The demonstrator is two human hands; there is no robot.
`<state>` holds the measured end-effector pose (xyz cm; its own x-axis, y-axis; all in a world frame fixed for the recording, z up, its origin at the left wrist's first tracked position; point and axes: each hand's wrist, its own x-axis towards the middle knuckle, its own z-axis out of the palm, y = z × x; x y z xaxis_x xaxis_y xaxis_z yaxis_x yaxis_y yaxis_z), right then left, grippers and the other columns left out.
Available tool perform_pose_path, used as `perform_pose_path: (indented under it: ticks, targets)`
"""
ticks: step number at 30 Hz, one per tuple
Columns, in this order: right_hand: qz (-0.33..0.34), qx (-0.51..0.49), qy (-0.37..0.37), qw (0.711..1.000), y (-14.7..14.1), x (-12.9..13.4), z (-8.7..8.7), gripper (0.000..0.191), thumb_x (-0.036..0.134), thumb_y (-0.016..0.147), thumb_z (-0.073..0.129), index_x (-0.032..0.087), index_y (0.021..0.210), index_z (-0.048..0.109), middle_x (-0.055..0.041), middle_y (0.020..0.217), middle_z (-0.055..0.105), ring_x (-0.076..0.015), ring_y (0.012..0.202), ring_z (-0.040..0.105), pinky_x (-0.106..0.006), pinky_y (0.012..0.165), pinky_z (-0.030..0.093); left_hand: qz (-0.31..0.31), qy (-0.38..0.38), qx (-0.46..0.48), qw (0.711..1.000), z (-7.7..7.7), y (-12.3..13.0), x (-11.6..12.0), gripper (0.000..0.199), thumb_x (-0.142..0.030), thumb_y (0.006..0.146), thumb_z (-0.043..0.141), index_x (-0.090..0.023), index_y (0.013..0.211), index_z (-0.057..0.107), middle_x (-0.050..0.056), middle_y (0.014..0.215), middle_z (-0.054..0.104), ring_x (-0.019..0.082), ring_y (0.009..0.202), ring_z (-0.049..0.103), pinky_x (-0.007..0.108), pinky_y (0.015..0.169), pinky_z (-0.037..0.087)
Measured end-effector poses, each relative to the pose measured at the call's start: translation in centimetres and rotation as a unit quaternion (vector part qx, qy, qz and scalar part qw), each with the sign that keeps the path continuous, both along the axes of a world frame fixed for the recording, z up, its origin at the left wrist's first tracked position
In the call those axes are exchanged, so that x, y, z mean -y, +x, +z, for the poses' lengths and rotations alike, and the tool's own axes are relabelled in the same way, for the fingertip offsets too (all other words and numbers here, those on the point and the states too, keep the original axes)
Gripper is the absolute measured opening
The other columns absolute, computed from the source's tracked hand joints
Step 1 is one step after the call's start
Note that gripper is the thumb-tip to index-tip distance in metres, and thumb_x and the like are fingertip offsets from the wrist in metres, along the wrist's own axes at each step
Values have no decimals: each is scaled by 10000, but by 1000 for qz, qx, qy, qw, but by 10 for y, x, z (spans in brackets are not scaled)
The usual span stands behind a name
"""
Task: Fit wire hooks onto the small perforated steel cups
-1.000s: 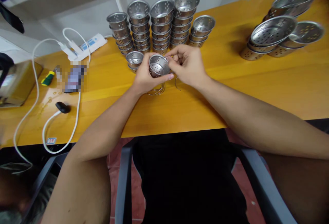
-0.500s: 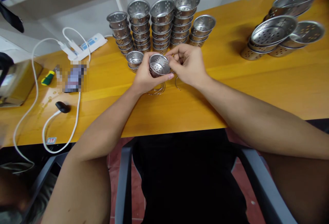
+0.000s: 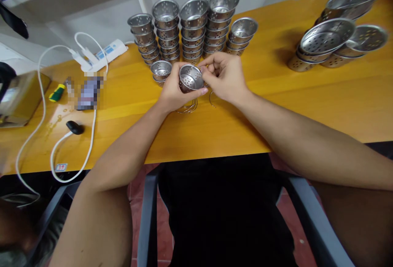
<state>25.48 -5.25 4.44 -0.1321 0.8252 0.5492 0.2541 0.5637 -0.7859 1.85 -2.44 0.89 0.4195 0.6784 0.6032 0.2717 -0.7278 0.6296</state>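
Note:
My left hand [image 3: 172,92] is wrapped round a perforated metal cup [image 3: 190,79], its mouth tilted up toward me. At the cup's right rim, my right hand [image 3: 226,77] pinches with thumb and forefinger; whatever sits between those fingertips is too small to make out. Several thin wire rings [image 3: 192,106] lie on the table just under my left hand. Another curved wire [image 3: 211,99] shows below my right hand. Close behind my left hand stands a short stack of similar cups [image 3: 161,70].
Tall stacks of perforated cups [image 3: 194,25] line the back of the wooden table [image 3: 196,140]. More cups [image 3: 327,40] stand at the right. On the left are a power strip [image 3: 104,56] with white cables, a blurred-out phone [image 3: 89,93] and a green-yellow screwdriver [image 3: 57,93].
The cup in my left hand has shifted very slightly to the right. Both hands otherwise keep the same place and grip.

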Motion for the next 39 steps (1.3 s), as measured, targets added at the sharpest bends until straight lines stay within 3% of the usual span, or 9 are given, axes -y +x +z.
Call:
perform_pose_path:
  ticks: [4, 8, 12, 16, 20, 25, 28, 32, 39]
  targets:
    - [-2, -4, -1, 1000, -3, 0, -2, 321, 606, 1123, 902, 302, 1154, 804, -4, 757, 534, -233, 703, 579, -440, 715, 669, 11, -4, -6, 1000, 2, 1, 2, 1099, -974, 820, 1024, -301, 1564, 573, 99, 1456, 746, 353, 1416, 811, 558, 1293, 654]
    - [19, -16, 4, 1000, -5, 6, 5, 374, 669, 1113, 896, 307, 1151, 809, -5, 768, 563, -220, 690, 543, -411, 665, 619, 25, -31, 4, 999, 8, 3, 9, 1087, -1004, 795, 1016, -268, 1508, 652, 93, 1385, 778, 327, 1300, 826, 561, 1255, 672]
    - [118, -25, -44, 992, 3, 16, 24, 565, 860, 1082, 866, 296, 1113, 833, -26, 833, 684, -201, 687, 576, -382, 614, 552, -4, -103, 48, 994, 13, 3, 11, 995, -1031, 842, 957, -252, 1418, 731, 74, 1296, 807, 280, 1203, 823, 513, 1189, 696]
    - [194, -34, -102, 975, 10, 22, 37, 729, 991, 919, 963, 304, 1123, 829, -6, 808, 698, -186, 626, 576, -374, 558, 498, -42, -158, 83, 983, 17, 0, 7, 882, -1049, 937, 847, -239, 1279, 789, 78, 1206, 837, 266, 1134, 831, 476, 1101, 718]
    - [197, -62, -132, 970, 7, 23, 35, 803, 1035, 768, 1035, 321, 1009, 758, 2, 771, 679, -191, 606, 560, -389, 530, 482, -59, -153, 80, 983, 20, 0, 6, 870, -1073, 967, 781, -251, 1253, 805, 80, 1199, 870, 278, 1147, 855, 479, 1089, 738]
    - [197, -79, -128, 969, 1, 22, 32, 830, 1073, 757, 1007, 324, 974, 722, 11, 751, 654, -187, 598, 544, -392, 523, 478, -54, -157, 82, 983, 18, 0, 8, 892, -1076, 958, 791, -255, 1308, 790, 81, 1248, 872, 274, 1191, 866, 473, 1132, 741]
    - [193, -79, -128, 970, 0, 21, 33, 835, 1072, 747, 1013, 320, 955, 715, 8, 751, 667, -184, 597, 545, -386, 518, 476, -54, -154, 76, 984, 10, -2, 5, 875, -1025, 969, 837, -249, 1365, 759, 94, 1287, 865, 280, 1234, 876, 477, 1146, 749]
    - [188, -81, -130, 970, 2, 20, 32, 827, 1067, 738, 1021, 322, 931, 717, 12, 727, 670, -188, 597, 557, -385, 521, 493, -41, -114, 40, 992, -3, -5, -2, 917, -809, 885, 1066, -258, 1509, 682, 128, 1426, 853, 313, 1336, 874, 534, 1226, 746]
    - [195, -76, -141, 968, 3, 15, 28, 850, 1073, 701, 1029, 304, 928, 749, -3, 747, 705, -173, 596, 556, -374, 524, 484, -16, -73, -8, 997, -8, -5, -7, 861, -632, 921, 1086, -229, 1540, 643, 136, 1474, 823, 324, 1357, 850, 559, 1271, 713]
